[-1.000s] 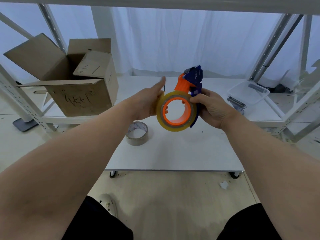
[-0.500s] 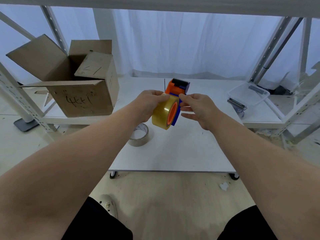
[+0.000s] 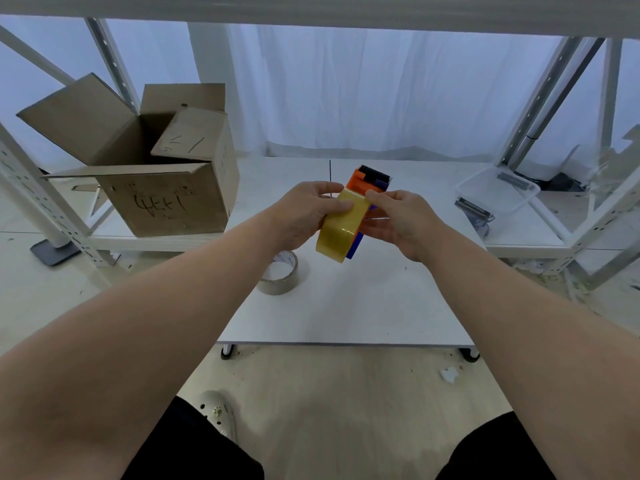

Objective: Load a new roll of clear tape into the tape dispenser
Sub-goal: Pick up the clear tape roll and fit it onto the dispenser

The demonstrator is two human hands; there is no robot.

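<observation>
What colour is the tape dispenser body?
The tape dispenser is orange and dark blue, black at the top end. Head view.

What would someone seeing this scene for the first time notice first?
The yellowish roll of tape on the orange and blue tape dispenser, held up at centre between the left hand and right hand. Then the open cardboard box on the left shelf, and a pale second roll on the white table beneath the hands.
</observation>
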